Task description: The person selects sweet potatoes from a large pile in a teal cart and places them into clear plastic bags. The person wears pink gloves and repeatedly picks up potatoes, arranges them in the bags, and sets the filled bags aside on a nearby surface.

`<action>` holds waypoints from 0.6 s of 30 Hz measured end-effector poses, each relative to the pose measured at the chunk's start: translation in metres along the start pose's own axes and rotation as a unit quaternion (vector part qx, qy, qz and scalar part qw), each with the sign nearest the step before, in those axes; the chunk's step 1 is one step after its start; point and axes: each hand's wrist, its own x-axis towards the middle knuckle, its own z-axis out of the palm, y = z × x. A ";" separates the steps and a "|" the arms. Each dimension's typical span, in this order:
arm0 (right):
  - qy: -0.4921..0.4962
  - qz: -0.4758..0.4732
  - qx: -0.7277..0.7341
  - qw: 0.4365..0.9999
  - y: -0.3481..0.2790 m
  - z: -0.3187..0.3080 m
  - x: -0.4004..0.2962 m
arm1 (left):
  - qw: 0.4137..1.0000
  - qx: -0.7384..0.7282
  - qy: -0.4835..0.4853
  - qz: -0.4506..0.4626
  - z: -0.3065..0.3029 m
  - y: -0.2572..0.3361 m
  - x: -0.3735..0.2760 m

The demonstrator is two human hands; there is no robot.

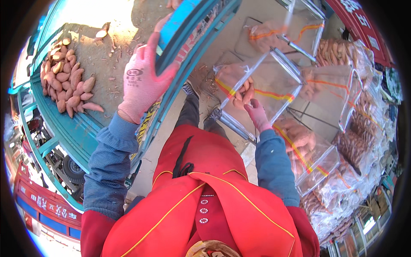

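My left hand (141, 77), in a pink glove, grips the top edge of a blue-green truck side panel (189, 61), thumb on the outer face and fingers on the inner side. My right hand (257, 115), also gloved, is over the mouth of a clear plastic bag (273, 96) with an orange-yellow stripe, held open on a metal frame (239, 125). Its fingers are slightly apart. Just beyond the fingertips are several sweet potatoes (245, 94) at the bag's mouth; whether they are falling or resting I cannot tell. More lie deeper in the bag.
Sweet potatoes (69, 80) are heaped on the truck bed (112, 77) at left. Other framed bags (295, 141) partly filled with sweet potatoes stand to the right, before a stack of packed bags (362, 135). A red truck panel (362, 29) is at upper right.
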 end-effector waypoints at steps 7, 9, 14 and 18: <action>0.160 -0.335 0.104 0.923 -0.210 0.024 -0.054 | 0.995 -0.094 -0.015 0.039 -0.011 -0.012 0.008; 0.147 -0.467 0.108 0.865 -0.288 0.043 -0.064 | 0.979 -0.200 -0.039 0.022 -0.012 -0.019 0.011; 0.038 -0.557 0.061 0.827 -0.400 0.100 -0.051 | 0.827 -0.505 -0.090 -0.229 0.056 -0.132 0.055; 0.037 -0.551 -0.077 0.830 -0.404 0.113 -0.027 | 0.976 -0.080 -0.106 -0.171 0.095 -0.176 0.124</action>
